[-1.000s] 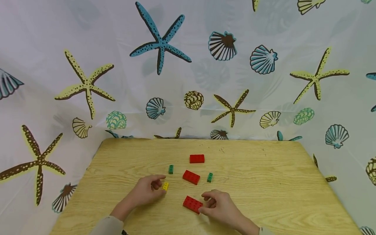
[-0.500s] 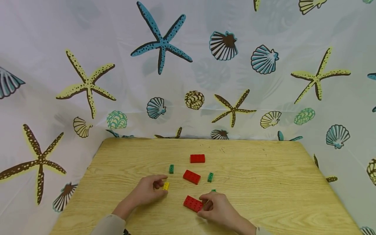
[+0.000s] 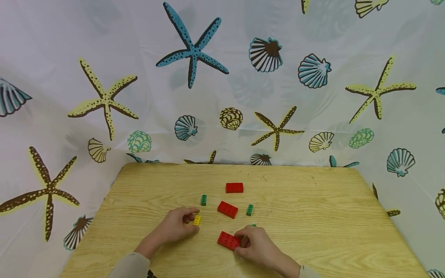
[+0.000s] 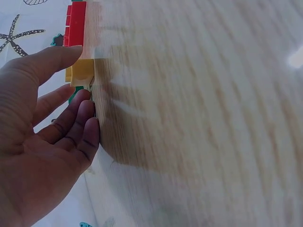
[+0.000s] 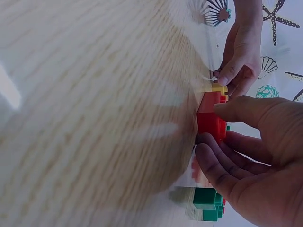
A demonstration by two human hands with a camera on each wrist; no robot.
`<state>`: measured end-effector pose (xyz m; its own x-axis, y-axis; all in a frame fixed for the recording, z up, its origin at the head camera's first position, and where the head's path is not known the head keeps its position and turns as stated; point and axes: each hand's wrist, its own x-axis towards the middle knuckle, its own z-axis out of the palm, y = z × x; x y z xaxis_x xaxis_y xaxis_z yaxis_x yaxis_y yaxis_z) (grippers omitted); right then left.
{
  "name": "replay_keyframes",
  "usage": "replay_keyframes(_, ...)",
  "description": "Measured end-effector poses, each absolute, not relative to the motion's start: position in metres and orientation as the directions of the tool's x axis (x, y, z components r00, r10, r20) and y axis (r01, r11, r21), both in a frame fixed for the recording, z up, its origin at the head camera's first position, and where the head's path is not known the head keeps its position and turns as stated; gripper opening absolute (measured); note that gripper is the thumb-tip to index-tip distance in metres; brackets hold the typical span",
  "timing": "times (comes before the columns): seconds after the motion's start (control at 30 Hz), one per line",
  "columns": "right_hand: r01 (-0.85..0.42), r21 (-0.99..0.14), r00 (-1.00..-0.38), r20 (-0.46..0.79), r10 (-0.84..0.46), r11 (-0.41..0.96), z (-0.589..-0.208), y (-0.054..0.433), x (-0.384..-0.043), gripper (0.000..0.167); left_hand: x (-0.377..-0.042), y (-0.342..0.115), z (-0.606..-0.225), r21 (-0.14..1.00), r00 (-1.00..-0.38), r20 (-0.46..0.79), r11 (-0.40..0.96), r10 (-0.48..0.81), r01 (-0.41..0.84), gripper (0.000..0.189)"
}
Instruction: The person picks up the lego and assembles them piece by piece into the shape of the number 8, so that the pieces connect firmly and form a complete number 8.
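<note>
My right hand pinches the right end of the nearest red brick between thumb and fingers. In the right wrist view this red brick lies between the thumb and the fingertips, flat on the table. Around a small yellow brick curves my left hand, thumb on the near side and index finger on the far side. The head view shows slight gaps between those fingertips and the yellow brick. The left wrist view has the yellow brick just beneath the thumb tip.
Two more red bricks, one in the middle and one farther back, lie on the wooden table. Green bricks sit at left and right. Another green brick is mostly hidden behind my right hand. A patterned curtain surrounds the table.
My right hand has shifted left and its fingers have closed on the near red brick's end, baring a green brick behind it. The left hand keeps its place round the yellow brick.
</note>
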<state>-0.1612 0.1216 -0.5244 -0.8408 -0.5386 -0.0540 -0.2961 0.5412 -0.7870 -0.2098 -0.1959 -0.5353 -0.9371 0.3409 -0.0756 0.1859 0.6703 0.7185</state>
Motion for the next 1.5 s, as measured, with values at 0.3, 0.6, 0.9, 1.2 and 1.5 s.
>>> replay_keyframes(0.3, -0.332, -0.765, -0.839, -0.028, -0.544, 0.552, -0.527, 0.117, -0.168, 0.031, -0.212, -0.196, -0.537, 0.715, -0.929, -0.077, 0.669, 0.363, 0.202, 0.053)
replay_keyframes(0.6, -0.346, -0.759, -0.831, -0.025, -0.556, 0.551, -0.526, 0.113, -0.173, 0.029, -0.211, -0.196, -0.537, 0.695, -0.917, -0.059, 0.676, 0.395, 0.246, 0.047)
replay_keyframes(0.9, -0.352, -0.76, -0.825, -0.024, -0.564, 0.547, -0.525, 0.112, -0.176, 0.03, -0.207, -0.193, -0.533, 0.696, -0.921, -0.068, 0.68, 0.384, 0.232, 0.04)
replay_keyframes(1.2, -0.352, -0.762, -0.823, -0.024, -0.567, 0.543, -0.526, 0.112, -0.177, 0.03, -0.204, -0.182, -0.528, 0.7, -0.906, -0.053, 0.662, 0.42, 0.266, 0.039)
replay_keyframes(1.5, -0.356, -0.759, -0.824, -0.02, -0.566, 0.546, -0.526, 0.112, -0.178, 0.029, -0.199, -0.167, -0.521, 0.701, -0.88, -0.033, 0.639, 0.474, 0.317, 0.037)
